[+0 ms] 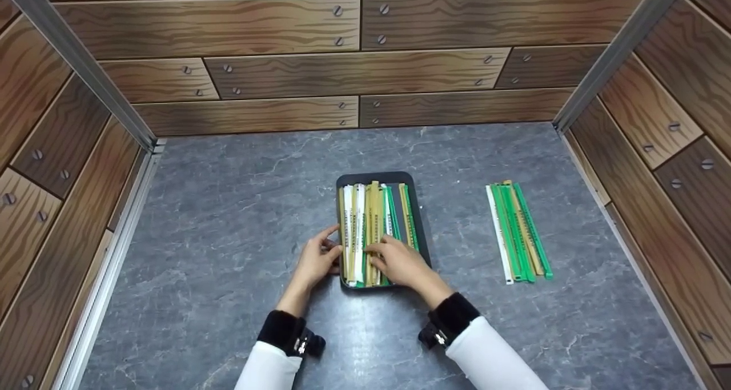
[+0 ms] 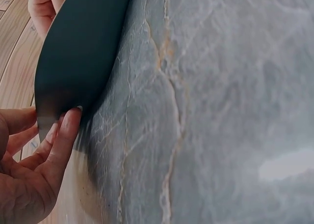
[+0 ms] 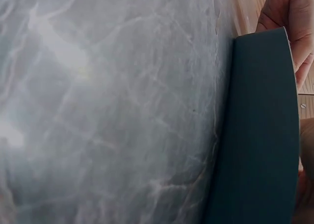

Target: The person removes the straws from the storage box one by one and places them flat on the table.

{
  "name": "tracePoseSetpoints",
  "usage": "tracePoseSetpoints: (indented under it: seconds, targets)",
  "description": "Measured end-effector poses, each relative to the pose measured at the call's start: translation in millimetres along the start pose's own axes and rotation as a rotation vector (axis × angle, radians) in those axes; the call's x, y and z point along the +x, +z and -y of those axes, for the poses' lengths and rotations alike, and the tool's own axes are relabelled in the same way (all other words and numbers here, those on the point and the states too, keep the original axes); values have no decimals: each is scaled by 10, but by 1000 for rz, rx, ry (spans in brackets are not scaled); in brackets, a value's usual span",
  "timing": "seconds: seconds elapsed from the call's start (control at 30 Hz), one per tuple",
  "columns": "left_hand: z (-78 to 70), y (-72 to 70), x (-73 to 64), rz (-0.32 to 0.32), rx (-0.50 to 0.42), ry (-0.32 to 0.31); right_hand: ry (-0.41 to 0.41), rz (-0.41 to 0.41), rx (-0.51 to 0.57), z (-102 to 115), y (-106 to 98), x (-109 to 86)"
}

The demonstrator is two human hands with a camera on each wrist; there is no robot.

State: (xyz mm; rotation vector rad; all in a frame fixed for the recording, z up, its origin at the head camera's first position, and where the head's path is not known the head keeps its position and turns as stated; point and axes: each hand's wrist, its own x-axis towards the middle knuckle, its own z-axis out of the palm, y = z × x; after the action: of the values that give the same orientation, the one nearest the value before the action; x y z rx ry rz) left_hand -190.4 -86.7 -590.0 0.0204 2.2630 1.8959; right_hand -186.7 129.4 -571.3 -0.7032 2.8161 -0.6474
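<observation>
A black tray (image 1: 422,242) with a raised rim holds several long, slim wrapped sticks (image 1: 374,207) in white, tan and green, with dark printing, laid lengthwise side by side. At the tray's left side, my left hand (image 1: 315,258) grips the wall; in the left wrist view its fingers (image 2: 67,131) press the outer face. My right hand (image 1: 402,262) reaches over the right rim, fingertips bent down onto the sticks near the middle. I cannot tell whether it pinches one of them. In the right wrist view the tray wall (image 3: 260,131) hides most of that hand.
To the right of the tray, a second bunch of wrapped sticks (image 1: 518,233), white, green and tan, lies on the grey marbled table (image 1: 240,196). Wood-patterned panels (image 1: 285,24) enclose the back and both sides, with metal rails (image 1: 108,270) along the edges.
</observation>
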Motion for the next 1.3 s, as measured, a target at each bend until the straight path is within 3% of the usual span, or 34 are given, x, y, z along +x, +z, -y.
tracePoseSetpoints:
  seconds: [0.47,0.73,0.87,1.1,1.3]
  targets:
    - [21,13,8,10,-4,-1,176,-205,109,-15,23,-26]
    - [31,5,22,-7,38,31,209,-332,370,-97,-222,-164]
    - [30,0,29,-18,71,56,253,-391,349,-239,-405,-297]
    - [14,5,20,-14,41,28,324,-488,298,-626,-608,-547]
    - [3,7,10,-13,46,24,414,-505,205,-915,-728,-773]
